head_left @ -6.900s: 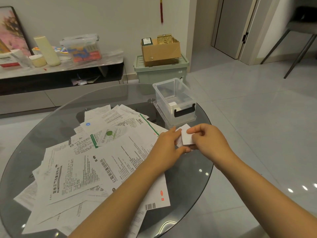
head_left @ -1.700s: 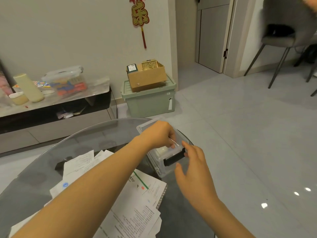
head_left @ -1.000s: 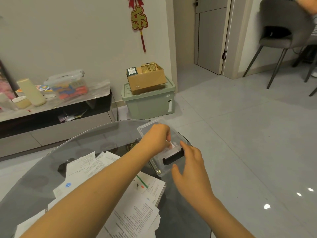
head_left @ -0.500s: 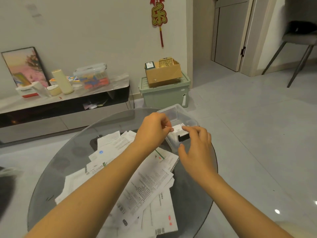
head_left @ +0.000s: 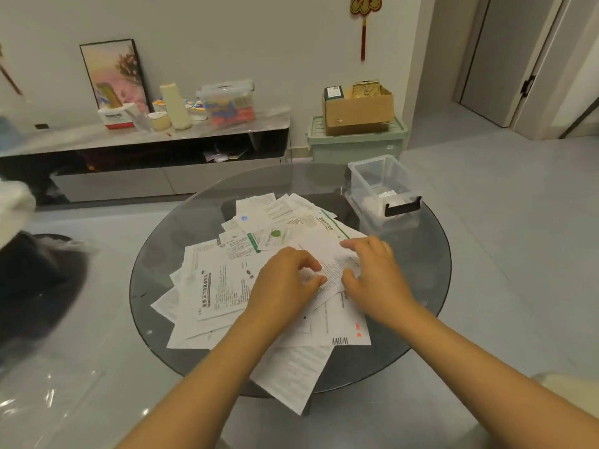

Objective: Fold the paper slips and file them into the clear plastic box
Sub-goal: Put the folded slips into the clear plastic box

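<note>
Head view — printed white paper slips (head_left: 259,280), fanned

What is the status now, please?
Both hands, left and right, on top sheet of pile. Clear box open, slips inside. Nothing blocking.

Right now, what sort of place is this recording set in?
Most likely a home living room: a low TV-style console against the wall, a round glass table strewn with paper slips, and a red hanging ornament.
</note>
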`<act>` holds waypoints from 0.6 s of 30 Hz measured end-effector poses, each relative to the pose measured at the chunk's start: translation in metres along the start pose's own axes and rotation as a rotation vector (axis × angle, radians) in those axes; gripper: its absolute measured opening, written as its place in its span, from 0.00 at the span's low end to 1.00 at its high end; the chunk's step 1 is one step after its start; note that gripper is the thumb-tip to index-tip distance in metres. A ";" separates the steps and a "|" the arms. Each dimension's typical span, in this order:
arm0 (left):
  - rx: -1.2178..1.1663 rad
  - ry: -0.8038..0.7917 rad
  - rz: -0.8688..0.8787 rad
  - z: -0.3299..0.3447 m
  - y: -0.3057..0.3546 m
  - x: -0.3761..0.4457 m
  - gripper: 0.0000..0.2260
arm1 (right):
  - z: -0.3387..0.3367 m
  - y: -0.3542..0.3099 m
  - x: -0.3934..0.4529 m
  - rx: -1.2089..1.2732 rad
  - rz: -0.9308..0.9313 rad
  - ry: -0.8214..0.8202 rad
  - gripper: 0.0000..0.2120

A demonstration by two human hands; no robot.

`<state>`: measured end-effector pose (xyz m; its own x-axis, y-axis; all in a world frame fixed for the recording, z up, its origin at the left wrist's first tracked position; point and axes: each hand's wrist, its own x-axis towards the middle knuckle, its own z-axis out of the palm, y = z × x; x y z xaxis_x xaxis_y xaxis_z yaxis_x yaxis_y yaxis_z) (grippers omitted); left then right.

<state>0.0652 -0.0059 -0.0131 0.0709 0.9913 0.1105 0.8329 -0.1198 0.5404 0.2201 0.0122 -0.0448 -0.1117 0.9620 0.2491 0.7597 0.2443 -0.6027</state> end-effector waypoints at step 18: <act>0.199 -0.183 0.133 -0.001 -0.038 -0.015 0.17 | 0.027 0.008 -0.010 -0.056 -0.292 -0.128 0.19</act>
<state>0.0325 -0.0162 -0.0347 0.2695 0.9630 0.0076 0.8996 -0.2545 0.3548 0.2093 0.0080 -0.0725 -0.4068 0.8607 0.3061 0.7176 0.5084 -0.4759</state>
